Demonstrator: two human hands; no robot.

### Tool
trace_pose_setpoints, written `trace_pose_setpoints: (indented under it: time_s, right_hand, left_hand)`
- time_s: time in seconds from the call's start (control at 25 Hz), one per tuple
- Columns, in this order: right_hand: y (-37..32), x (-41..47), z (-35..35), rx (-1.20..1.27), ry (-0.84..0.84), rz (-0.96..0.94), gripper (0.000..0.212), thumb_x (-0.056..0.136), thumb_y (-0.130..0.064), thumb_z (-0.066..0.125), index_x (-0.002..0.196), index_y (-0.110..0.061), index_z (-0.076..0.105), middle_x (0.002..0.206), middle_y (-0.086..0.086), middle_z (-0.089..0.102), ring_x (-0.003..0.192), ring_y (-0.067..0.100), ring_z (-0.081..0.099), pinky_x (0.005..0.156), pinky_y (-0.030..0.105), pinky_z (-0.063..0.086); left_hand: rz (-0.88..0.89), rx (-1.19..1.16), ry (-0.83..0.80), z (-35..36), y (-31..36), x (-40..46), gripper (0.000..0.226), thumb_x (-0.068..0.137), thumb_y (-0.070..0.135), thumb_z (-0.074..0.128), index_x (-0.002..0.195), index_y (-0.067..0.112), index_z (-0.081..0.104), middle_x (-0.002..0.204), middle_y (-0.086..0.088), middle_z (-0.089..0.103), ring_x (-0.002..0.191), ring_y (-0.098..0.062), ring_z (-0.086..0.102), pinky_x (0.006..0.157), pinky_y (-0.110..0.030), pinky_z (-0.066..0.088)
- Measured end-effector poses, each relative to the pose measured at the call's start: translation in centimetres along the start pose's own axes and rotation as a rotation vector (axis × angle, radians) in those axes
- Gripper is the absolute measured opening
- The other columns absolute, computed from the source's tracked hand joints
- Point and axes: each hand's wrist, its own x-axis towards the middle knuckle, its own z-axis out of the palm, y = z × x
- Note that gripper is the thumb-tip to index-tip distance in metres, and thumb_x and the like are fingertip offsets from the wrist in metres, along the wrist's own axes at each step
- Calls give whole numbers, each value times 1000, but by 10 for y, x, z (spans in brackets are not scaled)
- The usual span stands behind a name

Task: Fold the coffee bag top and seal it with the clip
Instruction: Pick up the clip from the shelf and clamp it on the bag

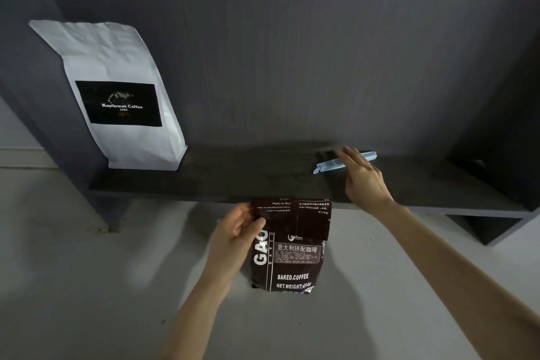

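Dark shelf (263, 181), set against a grey wall; one white coffee bag (122, 96), upright at its far left end, well apart from both hands. Dark brown coffee bag (292, 251), top folded over, below the shelf's front edge; left hand (236, 238) with fingers (258, 223) pinching the fold's left corner. Pale blue clip (330, 165) lying on the shelf, under the right hand (363, 181), whose fingers (349, 156) are spread loosely over its middle, contact uncertain.
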Motion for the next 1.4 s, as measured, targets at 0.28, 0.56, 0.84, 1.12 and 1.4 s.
trace_pose_setpoints:
  time_s: [0.28, 0.56, 0.84, 1.12, 1.4]
  right_hand:
    - [-3, 2, 0, -93, 51, 11, 40, 83, 4, 42, 118, -13, 50, 128, 12, 52, 122, 32, 42, 109, 48, 21]
    - [-10, -13, -6, -46, 106, -73, 24, 87, -8, 50, 108, -15, 58, 117, 13, 56, 109, 32, 50, 103, 47, 31]
    - [-46, -68, -31, 252, 227, -220, 28, 83, -10, 58, 111, -13, 58, 102, 7, 54, 82, 15, 56, 76, 22, 49]
    - [-64, -127, -48, 322, 208, -312, 34, 82, -17, 60, 115, -26, 57, 86, -23, 49, 86, 3, 53, 69, 9, 44]
    - [-63, -143, -27, 360, 184, -343, 25, 79, -27, 55, 101, -32, 64, 93, -17, 61, 89, -2, 56, 74, 9, 44]
  left_hand:
    - [3, -5, -7, 1, 0, -4, 22, 81, 6, 57, 91, 26, 61, 86, 13, 70, 82, 9, 62, 67, -1, 44]
    - [21, 14, -10, 1, 2, -9, 23, 81, 6, 57, 86, 28, 61, 73, 21, 72, 78, 7, 64, 63, -2, 44]
    - [59, 82, -27, 5, 9, -22, 17, 86, 9, 51, 81, 24, 57, 85, 7, 67, 74, 6, 62, 68, -8, 48]
    - [159, 134, 15, 5, 10, -40, 11, 73, 34, 53, 82, 30, 59, 80, 13, 70, 83, -6, 64, 80, -30, 49]
    - [301, 209, -70, 6, 33, -50, 28, 82, 28, 57, 100, 48, 53, 99, 17, 66, 87, 5, 61, 71, -8, 47]
